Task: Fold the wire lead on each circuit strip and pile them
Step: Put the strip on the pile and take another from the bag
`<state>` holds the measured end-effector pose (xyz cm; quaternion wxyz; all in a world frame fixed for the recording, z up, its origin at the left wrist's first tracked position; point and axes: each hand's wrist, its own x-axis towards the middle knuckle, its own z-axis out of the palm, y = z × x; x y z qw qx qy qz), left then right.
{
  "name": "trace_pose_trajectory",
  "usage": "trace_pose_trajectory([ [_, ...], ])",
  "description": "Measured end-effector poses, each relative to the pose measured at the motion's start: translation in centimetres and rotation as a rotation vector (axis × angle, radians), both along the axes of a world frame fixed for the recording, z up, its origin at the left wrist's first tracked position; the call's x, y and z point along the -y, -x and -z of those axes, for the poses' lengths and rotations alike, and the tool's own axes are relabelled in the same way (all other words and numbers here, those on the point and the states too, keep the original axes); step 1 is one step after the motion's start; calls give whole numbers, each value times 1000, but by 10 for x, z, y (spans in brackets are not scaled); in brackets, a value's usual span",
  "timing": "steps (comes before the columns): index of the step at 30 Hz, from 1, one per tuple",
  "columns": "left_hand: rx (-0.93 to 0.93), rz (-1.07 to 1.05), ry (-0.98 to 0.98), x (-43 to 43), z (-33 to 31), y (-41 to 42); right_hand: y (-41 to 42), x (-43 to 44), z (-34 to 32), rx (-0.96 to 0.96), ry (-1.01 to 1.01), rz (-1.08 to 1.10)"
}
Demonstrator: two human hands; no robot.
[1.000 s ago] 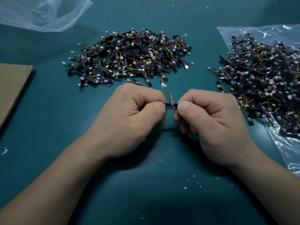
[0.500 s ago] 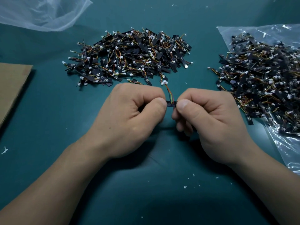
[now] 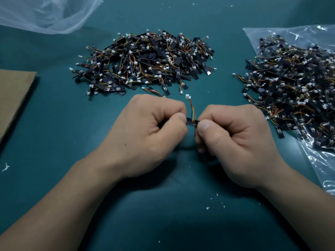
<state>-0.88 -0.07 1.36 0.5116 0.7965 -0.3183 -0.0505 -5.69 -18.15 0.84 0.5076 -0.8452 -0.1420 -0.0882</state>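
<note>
A short black circuit strip [image 3: 192, 122] is held level between both fists above the teal mat. My left hand [image 3: 148, 134] pinches its left end with thumb and curled fingers; my right hand [image 3: 233, 140] pinches its right end the same way. Most of the strip is hidden by my thumbs. Its coloured wire lead [image 3: 191, 110] rises from the strip and ends in a white connector [image 3: 188, 96]. A pile of circuit strips [image 3: 145, 64] lies just beyond my hands. A second heap of strips [image 3: 293, 87] lies on a clear plastic bag at the right.
The clear plastic bag [image 3: 319, 165] under the right heap reaches the right edge. Another crumpled clear bag [image 3: 47, 13] lies at the far left. A brown cardboard sheet [image 3: 12, 95] sits at the left edge. White plastic crumbs [image 3: 207, 207] dot the teal mat [image 3: 54, 142] near me.
The wire lead now stands more upright, with its white connector shifted slightly right. Both hands keep their pinch on the strip and have barely moved.
</note>
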Motion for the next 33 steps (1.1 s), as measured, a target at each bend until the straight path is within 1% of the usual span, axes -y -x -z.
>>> trace_pose_trajectory([
  [4, 13, 12, -3, 0, 0, 1, 1, 0, 1, 2, 0, -2],
  [10, 10, 41, 20, -2, 1, 2, 0, 2, 0, -18, -107, -23],
  [15, -6, 51, 8, -1, 0, 2, -1, 2, 0, -23, -82, -26],
  [17, -35, 60, 23, 0, -1, 1, -2, 3, 0, -34, -105, -34],
  [20, -38, 44, 19, 1, -2, 0, -1, 1, 0, 0, -56, -33],
  [24, -16, 31, -1, 0, -1, 1, -2, 1, 0, -54, -90, -48],
  [26, -11, 16, 4, -1, 2, 0, -4, 2, -1, -123, -169, -92],
  [28, 83, -46, -14, 0, 3, 2, -4, 2, -1, -140, -147, -146],
  [30, 235, -202, -9, 0, 3, 1, -5, 1, 1, -143, -196, -187],
  [31, 306, -294, -11, 0, 3, -2, -5, 2, 1, -139, -284, -157],
  [32, 358, -380, -43, -1, 5, -5, -6, 3, 1, -118, -401, -83],
  [33, 380, -446, -112, -3, 7, -9, -8, 4, 1, -95, -528, 13],
])
